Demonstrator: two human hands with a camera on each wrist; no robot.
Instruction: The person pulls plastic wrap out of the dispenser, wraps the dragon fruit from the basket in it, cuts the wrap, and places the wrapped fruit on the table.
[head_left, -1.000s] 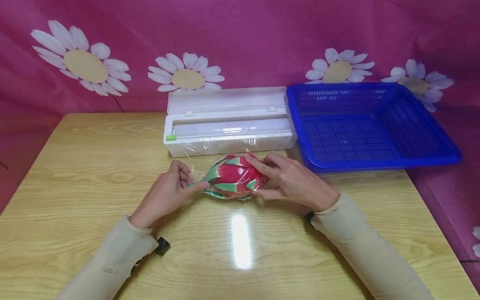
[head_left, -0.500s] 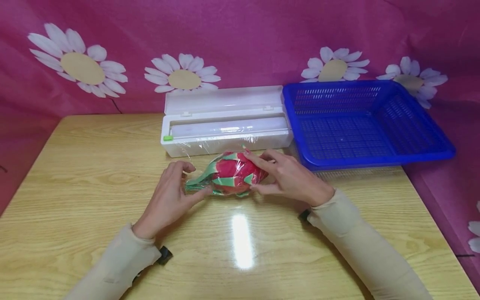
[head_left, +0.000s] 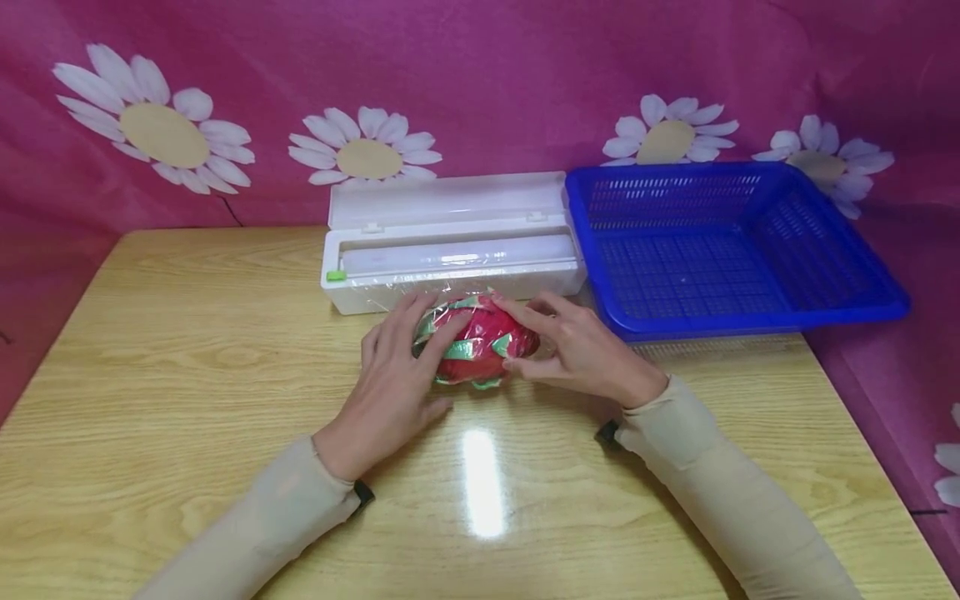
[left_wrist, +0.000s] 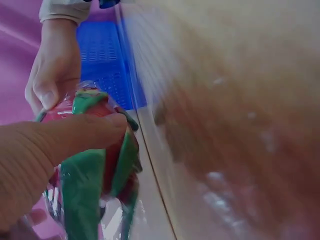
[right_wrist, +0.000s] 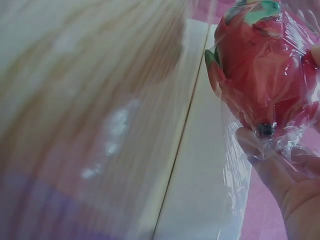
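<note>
A red dragon fruit [head_left: 487, 337] with green scales, wrapped in clear cling film, is between both hands in the head view. Shiny film lies tight over its skin in the right wrist view, with a dark stem end [right_wrist: 264, 129]. My left hand [head_left: 393, 375] lies over the fruit's left end, fingers fairly straight on the film and thumb apart below; it hides the long green tips. My right hand [head_left: 588, 350] holds the right end between thumb and fingers. Behind the fruit stands a white cling film box [head_left: 450, 287], lid up, with its roll [head_left: 465, 252] inside.
A blue plastic basket [head_left: 738, 325] stands at the back right, against the box's right end. The wood-grain table [head_left: 187, 375] extends left and in front of the hands. A pink cloth [head_left: 510, 83] with daisies hangs behind.
My left hand has let go of the film-covered green tips at the left end, drawn back slightly, then moved right and up over the fruit. The right hand keeps its hold.
</note>
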